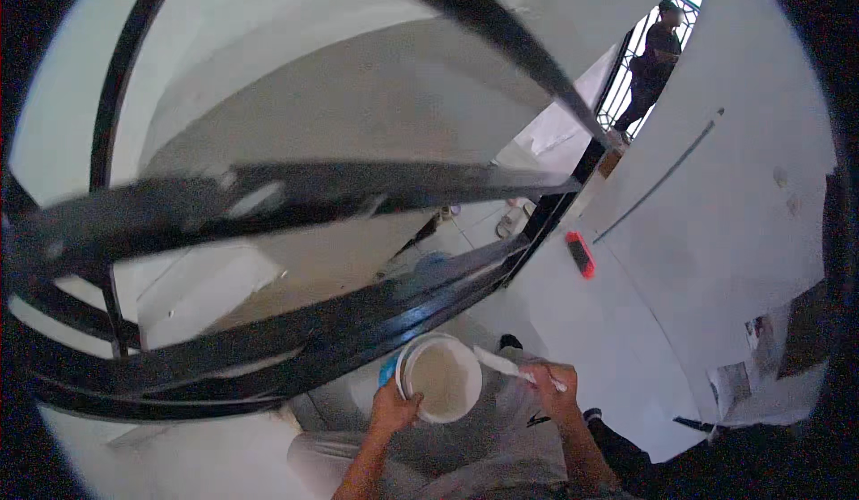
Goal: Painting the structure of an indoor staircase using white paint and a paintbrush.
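At the bottom of the head view, my left hand (394, 403) is closed on the rim and side of a white round tub (443, 379), which has a blue patch on its side and a pale beige substance inside. My right hand (552, 388) grips a white, flat-ended tool (495, 358), apparently a brush or scraper, whose end is beside the tub's right rim. Just beyond the tub runs a black metal railing (340, 294) with pale smears on its bars. My legs in grey trousers show below.
A red-and-black broom head (580, 255) lies on the white floor (653, 321) at right, near paper sheets (734, 384). Small items (510, 218) sit on tiles beyond the railing. A person in dark clothes (651, 66) is by a barred window, upper right. A curved pale wall rises behind the bars.
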`<state>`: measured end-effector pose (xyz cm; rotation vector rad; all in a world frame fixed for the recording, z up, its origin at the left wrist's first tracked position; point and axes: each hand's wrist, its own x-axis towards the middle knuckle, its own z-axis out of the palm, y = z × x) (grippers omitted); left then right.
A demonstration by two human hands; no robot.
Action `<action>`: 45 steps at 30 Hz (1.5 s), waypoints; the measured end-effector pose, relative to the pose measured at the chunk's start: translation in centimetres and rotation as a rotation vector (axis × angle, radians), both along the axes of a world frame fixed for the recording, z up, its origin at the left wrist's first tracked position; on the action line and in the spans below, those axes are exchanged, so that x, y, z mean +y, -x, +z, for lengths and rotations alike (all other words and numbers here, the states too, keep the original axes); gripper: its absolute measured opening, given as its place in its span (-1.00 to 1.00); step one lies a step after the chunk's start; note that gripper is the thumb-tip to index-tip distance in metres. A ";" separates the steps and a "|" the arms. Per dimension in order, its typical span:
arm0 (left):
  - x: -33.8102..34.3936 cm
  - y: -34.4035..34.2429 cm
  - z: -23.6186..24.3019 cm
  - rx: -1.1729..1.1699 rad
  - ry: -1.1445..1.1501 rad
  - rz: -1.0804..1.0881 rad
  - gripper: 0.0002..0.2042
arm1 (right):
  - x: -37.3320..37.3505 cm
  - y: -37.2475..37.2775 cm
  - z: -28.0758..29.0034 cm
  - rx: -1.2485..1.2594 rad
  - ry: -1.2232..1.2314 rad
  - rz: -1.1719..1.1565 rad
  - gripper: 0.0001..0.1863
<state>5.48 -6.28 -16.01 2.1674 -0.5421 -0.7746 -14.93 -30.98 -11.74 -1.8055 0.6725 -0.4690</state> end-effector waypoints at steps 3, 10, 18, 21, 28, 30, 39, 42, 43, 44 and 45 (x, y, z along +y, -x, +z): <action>0.1 1.1 -4.0 -0.230 0.053 0.009 -0.38 | -2.3 1.0 -2.8 0.014 -0.407 -0.192 -0.63; -8.1 3.2 6.4 -0.224 -0.128 0.050 -0.33 | -13.2 -6.3 -8.7 0.135 -0.539 0.327 -0.66; -18.8 2.8 21.4 0.148 -0.459 0.442 -0.31 | -21.2 -12.0 9.1 0.015 -0.572 0.657 -0.69; -16.2 4.0 17.8 0.282 -0.143 0.599 -0.36 | -21.7 -13.7 8.2 -0.052 -0.442 0.734 -0.68; -15.8 7.4 21.8 -0.070 0.007 0.834 -0.45 | -21.5 -16.9 14.0 -0.007 -0.311 1.123 -0.68; -17.7 7.4 24.5 0.093 0.019 1.084 -0.49 | -20.3 -17.8 15.0 -0.025 -0.279 1.157 -0.68; -21.1 9.7 29.2 0.102 0.120 1.403 -0.47 | -16.3 -20.6 18.0 -0.100 -0.123 1.502 -0.69; -17.1 12.5 21.1 0.046 0.269 1.357 -0.48 | -14.5 -20.4 19.2 -0.061 -0.017 1.612 -0.69; -17.3 12.6 21.6 0.048 0.264 1.351 -0.48 | -14.2 -20.3 19.1 -0.041 0.049 1.658 -0.68; -17.6 12.8 21.9 0.023 0.330 1.347 -0.49 | -13.9 -20.0 19.1 -0.041 0.044 1.652 -0.68; -17.9 13.0 22.3 -0.003 0.397 1.344 -0.50 | -13.4 -19.8 19.0 -0.035 0.148 1.673 -0.66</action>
